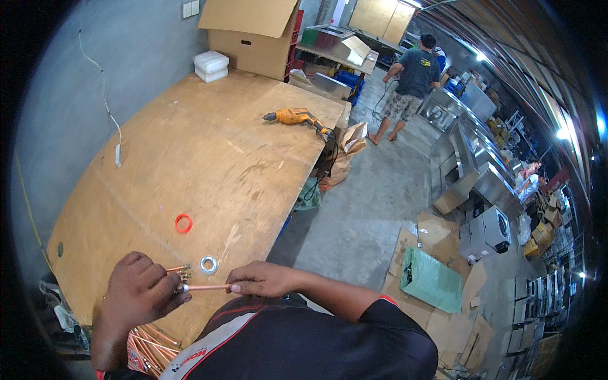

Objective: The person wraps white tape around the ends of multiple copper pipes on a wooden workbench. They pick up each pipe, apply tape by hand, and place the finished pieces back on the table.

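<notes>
A thin copper tube point(209, 287) runs between my two hands near the front edge of the wooden table. My left hand point(140, 288) is closed around its left end, where a small silvery fitting point(183, 288) shows at the fingers. Thumb and fingers of my right hand point(263, 279) pinch the tube's other end. Just beyond, a shiny metal ring point(208, 265) lies flat on the table, with a red ring point(183, 223) farther off. More copper tube ends point(182, 268) with fittings lie beside my left hand. Below it is a bundle of copper tubes point(155, 345), partly hidden by my arm.
An orange corded drill point(294, 117) lies near the table's point(190, 152) right edge. White foam boxes point(211, 66) and a large cardboard box point(250, 44) stand at the far end. A person point(413, 79) is out on the floor, near metal counters point(459, 149). A green-wrapped package point(432, 280) rests on cardboard at right.
</notes>
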